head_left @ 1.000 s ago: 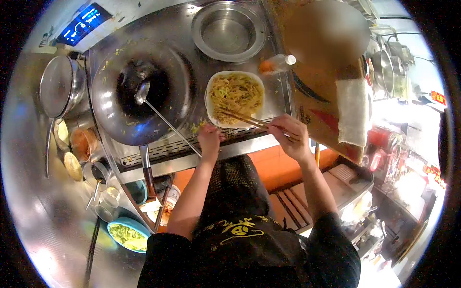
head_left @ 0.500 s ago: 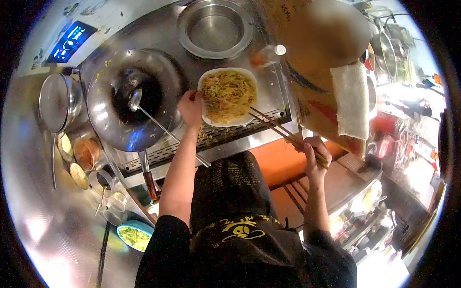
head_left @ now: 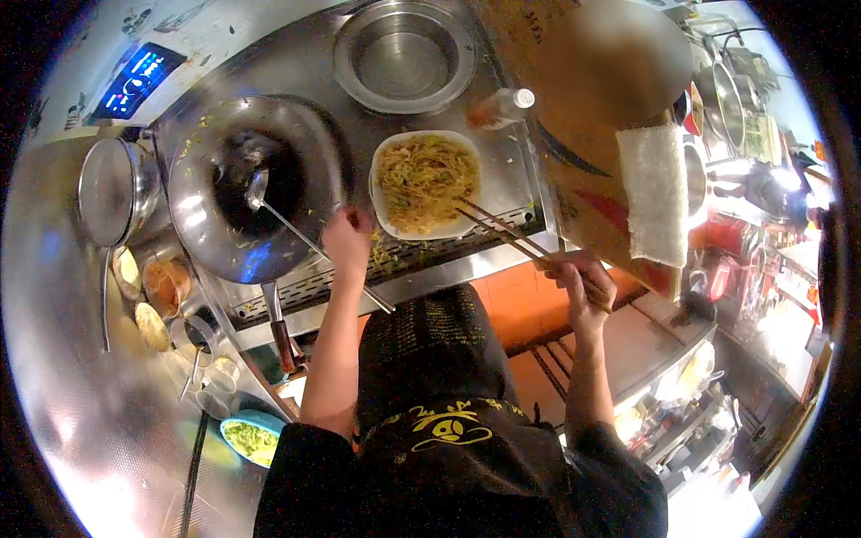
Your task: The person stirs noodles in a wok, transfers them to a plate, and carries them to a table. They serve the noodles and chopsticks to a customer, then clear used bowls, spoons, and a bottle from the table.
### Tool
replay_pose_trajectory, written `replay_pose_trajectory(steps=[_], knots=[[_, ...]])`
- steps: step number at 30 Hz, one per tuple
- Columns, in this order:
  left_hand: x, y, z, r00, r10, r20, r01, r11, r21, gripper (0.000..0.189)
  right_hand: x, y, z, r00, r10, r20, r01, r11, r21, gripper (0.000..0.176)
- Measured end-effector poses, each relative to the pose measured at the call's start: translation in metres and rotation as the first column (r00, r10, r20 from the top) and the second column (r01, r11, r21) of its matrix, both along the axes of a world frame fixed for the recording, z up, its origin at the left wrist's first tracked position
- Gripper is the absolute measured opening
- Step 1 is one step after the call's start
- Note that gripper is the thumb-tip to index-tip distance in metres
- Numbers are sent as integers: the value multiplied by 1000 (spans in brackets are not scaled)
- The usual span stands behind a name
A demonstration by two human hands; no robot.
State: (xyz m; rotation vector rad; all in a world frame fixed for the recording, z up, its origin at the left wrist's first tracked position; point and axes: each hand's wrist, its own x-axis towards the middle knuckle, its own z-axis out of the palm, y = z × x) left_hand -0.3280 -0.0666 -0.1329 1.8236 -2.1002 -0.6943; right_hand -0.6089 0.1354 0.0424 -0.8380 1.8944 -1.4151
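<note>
A white plate point(head_left: 381, 215) heaped with noodles and shredded greens point(head_left: 425, 179) rests on the steel counter. My right hand point(head_left: 581, 280) grips long wooden chopsticks point(head_left: 511, 235), whose tips touch the noodles at the plate's lower right. Just left of the plate, apart from it, my left hand point(head_left: 348, 235) has its fingers curled near the ladle's handle; whether anything is between them is too small to tell. The ladle point(head_left: 291, 226) lies with its bowl in the dark wok point(head_left: 202, 224), and its handle reaches over the front edge.
An empty steel basin point(head_left: 404, 61) stands behind the plate, with a white-capped bottle point(head_left: 504, 108) to its right. Seasoning containers point(head_left: 168, 285), a strainer point(head_left: 108, 191) and a blue bowl of greens point(head_left: 252, 441) are at the left. A cloth point(head_left: 652, 193) lies on cardboard at the right.
My left hand has let go of the plate's left rim and moved down and left. The chopsticks' tips have shifted slightly left on the noodles.
</note>
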Motion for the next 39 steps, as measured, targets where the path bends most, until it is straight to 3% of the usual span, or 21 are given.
replay_pose_trajectory(steps=[2, 4, 5, 9, 14, 15, 17, 19, 20, 21, 22, 25, 26, 28, 30, 32, 34, 35, 37, 38, 39], knots=[[15, 14, 3, 966, -132, 224, 105, 986, 127, 22, 5, -10, -3, 989, 124, -82, -123, 992, 28, 8], [22, 23, 3, 814, -320, 486, 168, 929, 331, 29, 10, -23, -8, 967, 220, -126, -217, 975, 40, 7], [12, 16, 26, 769, -416, 485, 117, 837, 534, 36, 13, -30, -12, 959, 252, -133, -250, 968, 34, 6], [25, 33, -1, 781, -429, 454, 254, 882, 397, 37, 25, -44, -22, 934, 351, -65, -347, 935, 69, 5], [26, 28, -4, 802, -411, 434, 175, 856, 487, 23, 39, -51, -37, 910, 415, -9, -411, 903, 123, 9], [25, 26, 2, 804, -418, 422, 178, 848, 500, 24, 37, -53, -33, 888, 446, -114, -437, 894, 100, 7], [22, 25, 18, 809, -439, 392, 197, 830, 522, 28, 16, -34, -27, 924, 371, -96, -361, 927, 103, 5], [32, 39, 12, 886, -339, 317, 295, 938, 179, 23, -4, -11, -11, 968, 223, -116, -217, 974, 64, 3], [36, 45, 10, 918, -300, 261, 311, 950, -2, 20, -11, 0, -1, 992, 126, -29, -121, 986, 117, 5], [35, 44, 16, 936, -292, 197, 327, 929, -174, 16, -23, 9, -1, 948, 200, -246, -172, 977, 129, 7], [33, 45, 24, 926, -318, 206, 345, 932, -112, 16, -35, 12, -8, 853, 265, -450, -220, 964, 151, 9], [24, 49, 46, 907, -369, 203, 370, 928, 33, 19, -50, 9, -73, 581, 498, -644, -320, 867, 381, 14], [25, 52, 38, 899, -389, 199, 404, 914, -41, 17, -57, 5, -103, 412, 584, -700, -393, 807, 442, 22], [30, 59, 17, 884, -427, 191, 460, 867, -192, 15, -72, 12, -164, 210, 828, -521, -379, 560, 737, 35], [23, 66, 41, 918, -395, 30, 396, 908, -140, 11, -86, 14, -213, 180, 811, -557, -520, 559, 646, 42], [28, 73, 52, 931, -354, -88, 343, 932, -119, 7, -94, 18, -209, -16, 783, -622, -433, 555, 710, 44], [48, 93, 50, 936, -308, -170, 289, 949, -125, 4, -90, 25, -208, 73, 767, -637, -398, 608, 687, 47], [51, 99, 79, 925, -308, -221, 304, 951, -52, 4, -84, 28, -213, 259, 747, -613, -397, 661, 637, 49], [83, 125, 86, 923, -341, -180, 264, 898, -352, 4, -60, 13, -196, 402, 755, -518, -325, 646, 691, 56], [101, 147, 93, 948, -170, -267, 117, 972, -205, 8, -44, 8, -214, 469, 527, -708, -331, 849, 412, 54], [119, 173, 99, 945, 15, -327, -30, 999, -43, 13, -31, -4, -228, 805, 510, -302, -381, 836, 395, 50]])
